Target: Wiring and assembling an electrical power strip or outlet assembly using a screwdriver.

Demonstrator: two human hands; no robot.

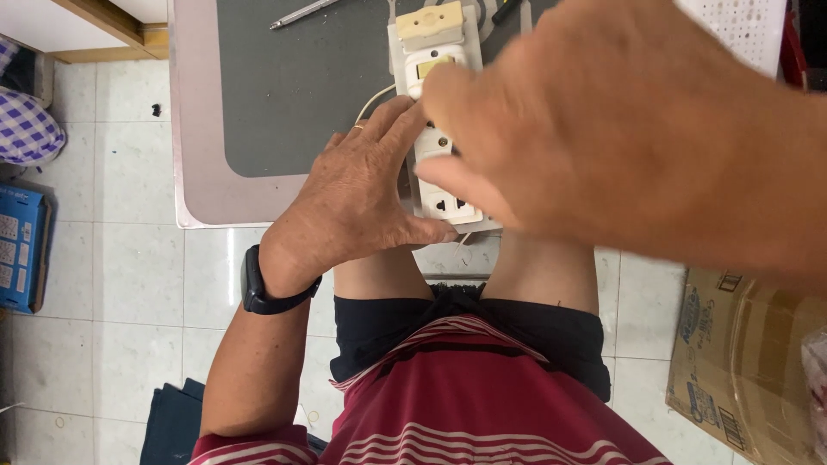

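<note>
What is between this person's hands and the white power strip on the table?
Nothing visible. The left hand rests flat against the side of the white power strip, and the right hand reaches over it from above with its fingertips on the strip's upper part. The screwdriver lies apart, farther back on the grey mat.

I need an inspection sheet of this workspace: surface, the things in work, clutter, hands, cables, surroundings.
Surface: small table with a grey mat.
Job's things: white power strip lying on the mat, sockets up.
Clutter: screwdriver at the far edge.
Grippers: left hand rests flat beside the strip; right hand pinches it, blurred.
Cables: thin white wire by the strip.
Surroundings: tiled floor, cardboard box, blue box.
</note>
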